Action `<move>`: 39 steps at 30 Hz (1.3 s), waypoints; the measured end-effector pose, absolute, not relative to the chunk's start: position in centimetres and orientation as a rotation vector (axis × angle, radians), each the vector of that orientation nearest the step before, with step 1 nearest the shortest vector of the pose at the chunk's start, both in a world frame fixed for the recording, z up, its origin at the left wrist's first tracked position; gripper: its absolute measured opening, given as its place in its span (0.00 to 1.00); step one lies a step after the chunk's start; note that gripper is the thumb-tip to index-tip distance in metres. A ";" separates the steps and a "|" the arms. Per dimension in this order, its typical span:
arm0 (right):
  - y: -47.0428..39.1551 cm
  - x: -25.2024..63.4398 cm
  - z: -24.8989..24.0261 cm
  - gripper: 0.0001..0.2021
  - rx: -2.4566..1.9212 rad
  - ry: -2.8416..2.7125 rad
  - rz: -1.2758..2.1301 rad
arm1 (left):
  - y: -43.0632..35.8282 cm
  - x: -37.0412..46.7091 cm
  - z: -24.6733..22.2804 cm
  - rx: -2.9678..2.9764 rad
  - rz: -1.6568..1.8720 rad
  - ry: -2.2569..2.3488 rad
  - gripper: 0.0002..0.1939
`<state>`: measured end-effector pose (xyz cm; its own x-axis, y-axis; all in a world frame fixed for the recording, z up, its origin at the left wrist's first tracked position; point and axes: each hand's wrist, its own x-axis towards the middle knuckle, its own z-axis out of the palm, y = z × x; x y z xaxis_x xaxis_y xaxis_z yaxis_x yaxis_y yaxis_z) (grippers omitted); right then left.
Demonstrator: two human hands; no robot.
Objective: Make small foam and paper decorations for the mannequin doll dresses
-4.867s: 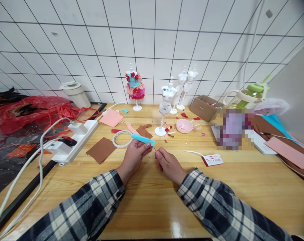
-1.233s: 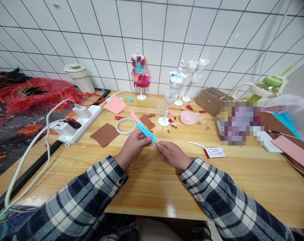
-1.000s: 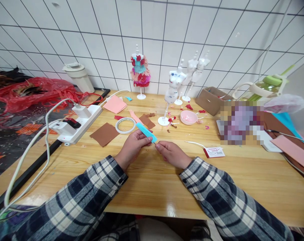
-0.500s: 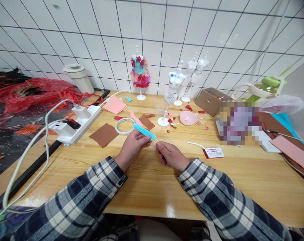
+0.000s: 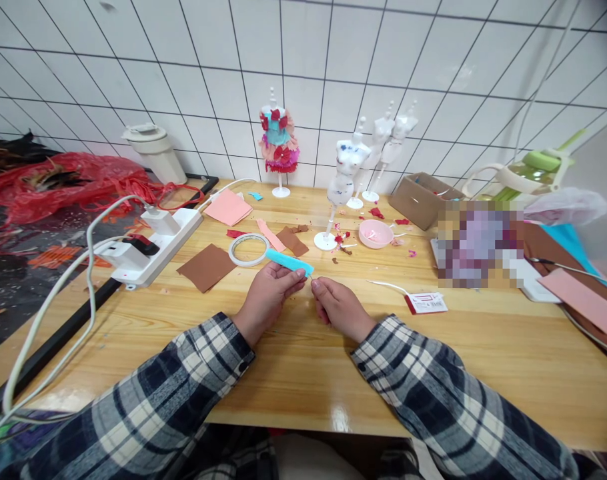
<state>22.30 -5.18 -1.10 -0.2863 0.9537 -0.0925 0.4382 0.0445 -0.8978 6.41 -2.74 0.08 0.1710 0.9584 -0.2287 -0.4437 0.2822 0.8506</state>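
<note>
Above the wooden table, my left hand (image 5: 269,293) pinches a light-blue strip, perhaps crepe paper (image 5: 289,263), between thumb and fingers. Closed at the strip's right end, my right hand (image 5: 342,307) pinches something thin and pale, mostly hidden by the fingers. Just behind my left hand lies a roll of white tape (image 5: 249,249) on its side. Brown sheets (image 5: 206,268), a pink strip (image 5: 271,235) and a stack of pink sheets (image 5: 228,207) lie around it. A white mini dress form (image 5: 341,180) stands beyond my right hand.
At the back stands a dress form in a ruffled paper dress (image 5: 279,143). A pink bowl (image 5: 376,234), cardboard box (image 5: 423,200) and red-and-white packet (image 5: 426,303) are to the right. A power strip (image 5: 158,250) with cables runs along the left edge.
Both hands stay almost in place, holding the blue strip. The thin pale thing at its right end shows less between the strip and my right fingers.
</note>
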 end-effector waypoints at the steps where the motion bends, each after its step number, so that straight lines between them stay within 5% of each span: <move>1: -5.2 22.3 -1.1 0.22 -1.403 -1.767 1.203 | -2.7 6.4 0.1 0.720 1.128 0.887 0.14; 39: -5.0 22.7 -0.9 0.22 -1.345 -1.793 1.358 | -2.2 5.1 0.2 0.891 1.018 0.897 0.20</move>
<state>22.65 -4.96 -0.91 -0.3756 0.9135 -0.1563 0.3982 0.0067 -0.9173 5.09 -2.16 0.19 0.2647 0.9455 -0.1897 -0.3071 0.2691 0.9129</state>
